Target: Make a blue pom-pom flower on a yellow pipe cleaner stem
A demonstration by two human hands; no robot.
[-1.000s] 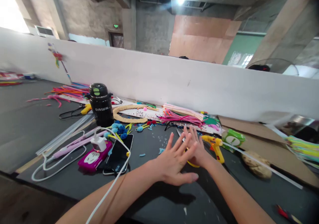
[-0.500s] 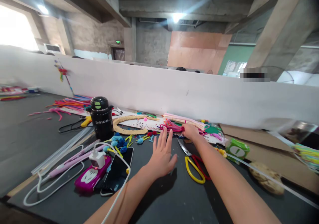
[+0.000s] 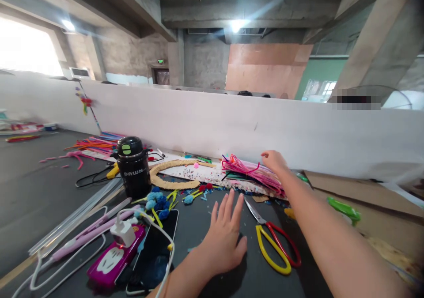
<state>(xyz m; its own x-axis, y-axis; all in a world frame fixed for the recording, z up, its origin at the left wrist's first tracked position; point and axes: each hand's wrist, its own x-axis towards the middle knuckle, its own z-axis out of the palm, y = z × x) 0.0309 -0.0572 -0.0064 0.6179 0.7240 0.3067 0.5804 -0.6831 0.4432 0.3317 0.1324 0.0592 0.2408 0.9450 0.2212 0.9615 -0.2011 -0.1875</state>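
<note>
My left hand (image 3: pixel 225 240) is spread open, palm down, low over the dark tabletop, holding nothing. To its right lie scissors (image 3: pixel 265 223) with one yellow and one red handle, blades pointing toward the wall. My right hand (image 3: pixel 275 161) is reached out by the white partition, just beyond a bundle of pink pipe cleaners (image 3: pixel 253 173). Its fingers are curled together; what they hold, if anything, is hidden. The pink bundle lies across a white board strewn with scraps. A horseshoe-shaped tan ring (image 3: pixel 160 181) sits left of the bundle.
A black bottle (image 3: pixel 133 170) stands at the left. Before it are a magenta power strip (image 3: pixel 115 256), a phone (image 3: pixel 154 254), white cables and blue pompom stems (image 3: pixel 159 203). Cardboard (image 3: pixel 347 201) and a green packet (image 3: pixel 344 209) lie at the right, by the white partition (image 3: pixel 198 117).
My hands have parted: the left moved left, the right reached to the pipe cleaners, then up toward the partition. The scissors are uncovered, and the pink bundle has shifted right and spread.
</note>
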